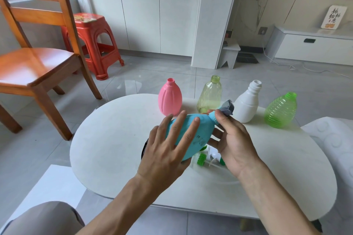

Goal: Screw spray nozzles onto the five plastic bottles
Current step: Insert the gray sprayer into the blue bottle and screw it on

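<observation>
A light blue bottle lies tilted in the air over the white table, neck pointing up and right. My left hand lies against its body with straight, spread fingers. My right hand grips the grey spray nozzle sitting on the bottle's neck. Behind stand a pink bottle, a pale yellow-green clear bottle, a white bottle and a tilted bright green ribbed bottle, all with bare necks. Loose nozzles with green and white parts lie on the table under my hands.
A wooden chair and a red plastic stool stand at the left beyond the table. White cabinets line the back wall. A white cushion-like surface borders the table on the right. A dark object peeks out beneath my left hand.
</observation>
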### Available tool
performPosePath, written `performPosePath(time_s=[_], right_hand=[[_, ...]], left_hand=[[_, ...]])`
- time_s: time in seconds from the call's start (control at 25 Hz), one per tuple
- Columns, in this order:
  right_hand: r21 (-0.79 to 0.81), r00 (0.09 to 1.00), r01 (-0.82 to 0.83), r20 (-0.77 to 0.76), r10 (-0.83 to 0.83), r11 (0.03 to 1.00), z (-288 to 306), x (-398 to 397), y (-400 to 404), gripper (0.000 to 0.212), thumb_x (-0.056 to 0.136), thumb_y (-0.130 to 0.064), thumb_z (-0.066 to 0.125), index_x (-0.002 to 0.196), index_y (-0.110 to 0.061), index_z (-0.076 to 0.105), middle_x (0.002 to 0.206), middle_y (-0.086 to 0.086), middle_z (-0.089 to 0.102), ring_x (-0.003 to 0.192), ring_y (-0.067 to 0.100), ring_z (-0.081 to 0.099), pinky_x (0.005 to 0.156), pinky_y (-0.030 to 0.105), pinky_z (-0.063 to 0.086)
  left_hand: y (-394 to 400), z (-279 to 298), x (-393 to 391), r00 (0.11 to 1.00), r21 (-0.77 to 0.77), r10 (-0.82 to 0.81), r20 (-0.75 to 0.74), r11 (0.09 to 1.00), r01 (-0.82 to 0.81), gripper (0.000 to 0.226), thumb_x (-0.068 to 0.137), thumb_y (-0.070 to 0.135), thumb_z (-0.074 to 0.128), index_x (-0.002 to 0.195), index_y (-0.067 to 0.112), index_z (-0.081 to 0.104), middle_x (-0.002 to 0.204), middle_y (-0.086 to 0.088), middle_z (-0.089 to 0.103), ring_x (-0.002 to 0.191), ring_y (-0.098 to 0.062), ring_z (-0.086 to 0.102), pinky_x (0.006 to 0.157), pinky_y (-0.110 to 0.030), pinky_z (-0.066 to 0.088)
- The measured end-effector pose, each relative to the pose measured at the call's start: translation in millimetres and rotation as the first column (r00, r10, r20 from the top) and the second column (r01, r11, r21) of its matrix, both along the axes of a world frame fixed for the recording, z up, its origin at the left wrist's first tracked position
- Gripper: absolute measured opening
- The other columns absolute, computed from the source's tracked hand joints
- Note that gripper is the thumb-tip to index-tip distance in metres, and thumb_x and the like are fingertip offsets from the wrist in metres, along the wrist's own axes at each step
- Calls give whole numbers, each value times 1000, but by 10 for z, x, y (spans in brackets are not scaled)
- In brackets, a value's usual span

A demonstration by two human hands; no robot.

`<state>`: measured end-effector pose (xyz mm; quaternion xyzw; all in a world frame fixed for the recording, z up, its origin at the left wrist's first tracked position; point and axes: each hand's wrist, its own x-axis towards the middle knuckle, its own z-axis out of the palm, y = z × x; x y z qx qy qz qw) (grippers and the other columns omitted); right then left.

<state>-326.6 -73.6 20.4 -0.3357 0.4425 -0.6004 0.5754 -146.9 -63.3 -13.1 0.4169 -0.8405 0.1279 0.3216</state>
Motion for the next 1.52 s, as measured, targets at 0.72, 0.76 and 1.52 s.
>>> performPosePath(time_s=[0.72, 0.76, 1.52], right_hand=[[-242, 992, 123, 45, -116, 962, -56, 151, 53, 38, 76, -12, 72, 112, -14, 60, 105, 8, 73, 99, 22, 70, 82, 38, 57], [-222, 989, 150, 39, -145, 963, -53, 165, 44, 43, 73, -15, 74, 113, -14, 58, 101, 4, 74, 96, 21, 70, 81, 37, 55], [-150, 958, 14, 286, 30, 989, -46, 360, 90, 25, 88, -25, 64, 112, -18, 66, 119, 6, 68, 108, 20, 62, 90, 35, 45]], left_hand=[[-92, 2, 118, 973, 57, 132, -189, 991, -123, 100, 60, 28, 88, 145, 17, 37, 139, -18, 49, 115, -39, 49, 91, -47, 49], [-89, 0, 112, 972, 55, 128, -197, 991, -119, 99, 60, 29, 87, 145, 17, 37, 139, -18, 49, 115, -39, 49, 92, -46, 48], [-85, 47, 34, 934, 165, 122, -337, 984, -69, 99, 62, 38, 86, 145, 17, 36, 144, -12, 46, 118, -33, 50, 93, -38, 47]])
